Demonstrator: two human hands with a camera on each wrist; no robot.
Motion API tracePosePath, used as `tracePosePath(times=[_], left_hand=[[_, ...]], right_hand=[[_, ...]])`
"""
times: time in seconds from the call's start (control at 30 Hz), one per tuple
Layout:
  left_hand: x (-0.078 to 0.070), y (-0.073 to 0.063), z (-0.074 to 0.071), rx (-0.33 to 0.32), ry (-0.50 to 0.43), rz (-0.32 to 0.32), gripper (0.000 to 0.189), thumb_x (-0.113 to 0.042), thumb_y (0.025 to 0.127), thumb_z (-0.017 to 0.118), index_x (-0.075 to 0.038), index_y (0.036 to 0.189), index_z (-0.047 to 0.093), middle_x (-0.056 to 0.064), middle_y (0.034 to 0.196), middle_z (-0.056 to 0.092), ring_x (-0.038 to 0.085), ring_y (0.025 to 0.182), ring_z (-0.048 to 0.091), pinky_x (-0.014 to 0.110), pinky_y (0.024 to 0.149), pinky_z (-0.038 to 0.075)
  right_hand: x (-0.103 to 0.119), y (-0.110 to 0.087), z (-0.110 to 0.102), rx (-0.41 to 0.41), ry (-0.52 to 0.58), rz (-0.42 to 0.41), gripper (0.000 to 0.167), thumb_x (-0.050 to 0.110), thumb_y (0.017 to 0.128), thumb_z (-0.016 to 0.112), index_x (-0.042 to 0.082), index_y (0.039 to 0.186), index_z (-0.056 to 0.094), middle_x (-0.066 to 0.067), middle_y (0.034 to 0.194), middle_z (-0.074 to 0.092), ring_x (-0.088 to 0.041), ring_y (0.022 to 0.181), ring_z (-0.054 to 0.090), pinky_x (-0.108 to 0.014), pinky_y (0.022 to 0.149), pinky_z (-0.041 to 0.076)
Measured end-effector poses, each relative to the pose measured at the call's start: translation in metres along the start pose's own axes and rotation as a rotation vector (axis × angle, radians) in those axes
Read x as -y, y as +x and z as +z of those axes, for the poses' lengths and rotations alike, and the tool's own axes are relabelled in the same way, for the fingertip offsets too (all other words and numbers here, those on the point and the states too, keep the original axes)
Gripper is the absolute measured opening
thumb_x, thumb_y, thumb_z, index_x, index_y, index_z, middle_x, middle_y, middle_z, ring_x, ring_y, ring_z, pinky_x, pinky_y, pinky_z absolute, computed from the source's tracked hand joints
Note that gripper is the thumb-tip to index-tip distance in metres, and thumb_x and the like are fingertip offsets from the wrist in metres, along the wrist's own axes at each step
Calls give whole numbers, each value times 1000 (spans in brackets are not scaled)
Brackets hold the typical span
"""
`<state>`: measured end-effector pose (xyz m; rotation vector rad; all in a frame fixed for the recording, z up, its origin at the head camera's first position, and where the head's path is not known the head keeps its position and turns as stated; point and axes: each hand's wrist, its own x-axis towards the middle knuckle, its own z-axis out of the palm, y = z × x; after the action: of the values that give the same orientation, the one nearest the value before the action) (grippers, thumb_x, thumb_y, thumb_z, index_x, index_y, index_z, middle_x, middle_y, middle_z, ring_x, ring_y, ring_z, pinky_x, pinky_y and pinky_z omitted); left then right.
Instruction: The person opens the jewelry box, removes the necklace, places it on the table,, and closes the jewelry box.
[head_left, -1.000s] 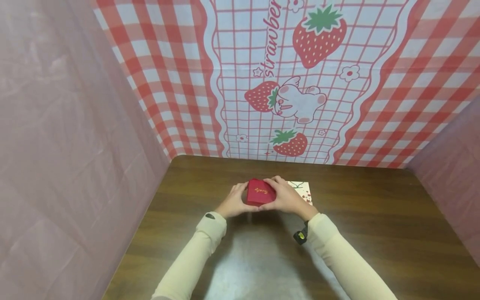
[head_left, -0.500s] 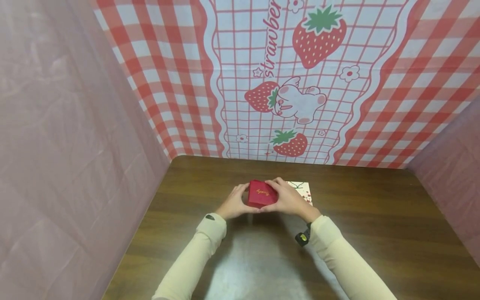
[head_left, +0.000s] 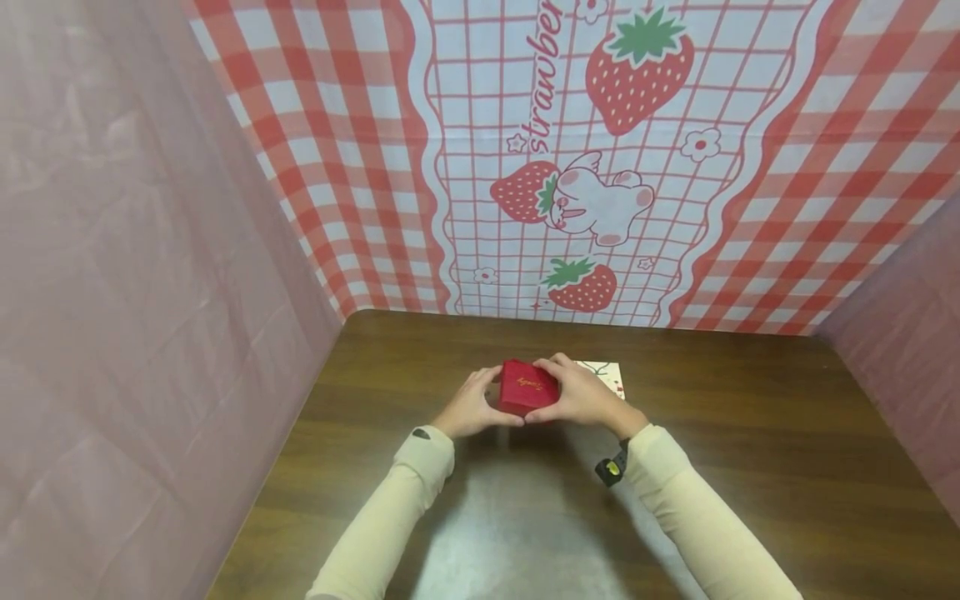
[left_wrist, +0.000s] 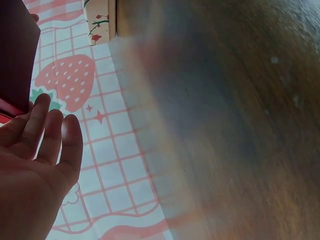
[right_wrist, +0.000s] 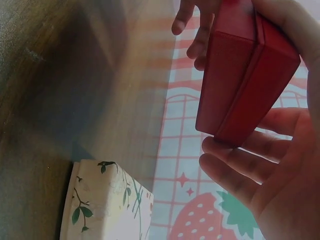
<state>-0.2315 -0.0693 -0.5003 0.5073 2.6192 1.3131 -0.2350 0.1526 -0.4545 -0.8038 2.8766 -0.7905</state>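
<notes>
Closed red box (head_left: 524,387) between both hands (head_left: 470,407)

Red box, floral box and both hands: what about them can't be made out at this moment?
Red box, inside: hidden by its closed sides in every view.
Its gold lettering: head view, too small to read surely.
Floral box: head view, partly hidden by the right hand; left wrist view, cut off by the top edge; right wrist view, by the bottom edge.
Left hand: left wrist view, cut off by the left edge.
</notes>
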Motion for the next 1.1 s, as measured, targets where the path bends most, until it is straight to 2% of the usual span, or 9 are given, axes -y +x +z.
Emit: tracePosePath(times=[0.33, 0.53, 0.63, 0.9, 1.1], left_hand=[[-1, 0, -4, 11, -5, -3, 96, -46, 70, 84, -14, 148, 40, 10, 139, 49, 27, 123, 49, 47, 96, 51], [-1, -2, -7, 26, 80, 59, 96, -42, 67, 88, -11, 145, 43, 10, 142, 51, 27, 129, 44, 50, 105, 44], [-2, -2, -8, 21, 85, 81, 94, -41, 67, 88, -11, 145, 44, 10, 141, 51, 27, 130, 43, 50, 106, 43], [-6, -2, -9, 20, 56, 77, 95, -41, 67, 88, -11, 145, 43, 10, 142, 50, 26, 130, 43, 50, 105, 44], [-2, -5, -14, -2, 60, 91, 95, -40, 66, 89, -8, 144, 45, 11, 140, 52, 27, 128, 45, 50, 105, 44]], right_hand=[[-3, 0, 0, 24, 79, 3, 83, 58, 68, 80, 10, 131, 56, -3, 107, 56, -16, 88, 56, -27, 72, 54], [-9, -3, -4, 51, 181, 2, 75, 49, 72, 80, 8, 130, 58, -4, 103, 59, -14, 87, 57, -26, 71, 51], [-7, -4, -8, 47, 219, 2, 71, 46, 73, 80, 8, 129, 59, -5, 104, 59, -15, 87, 57, -28, 71, 51], [-7, -8, -12, 33, 263, 21, 70, 43, 74, 80, 9, 131, 57, -7, 107, 57, -18, 92, 57, -29, 74, 52], [-12, -11, -16, -36, 311, 95, 79, 40, 72, 83, 6, 135, 51, -11, 113, 54, -26, 95, 57, -28, 68, 55]])
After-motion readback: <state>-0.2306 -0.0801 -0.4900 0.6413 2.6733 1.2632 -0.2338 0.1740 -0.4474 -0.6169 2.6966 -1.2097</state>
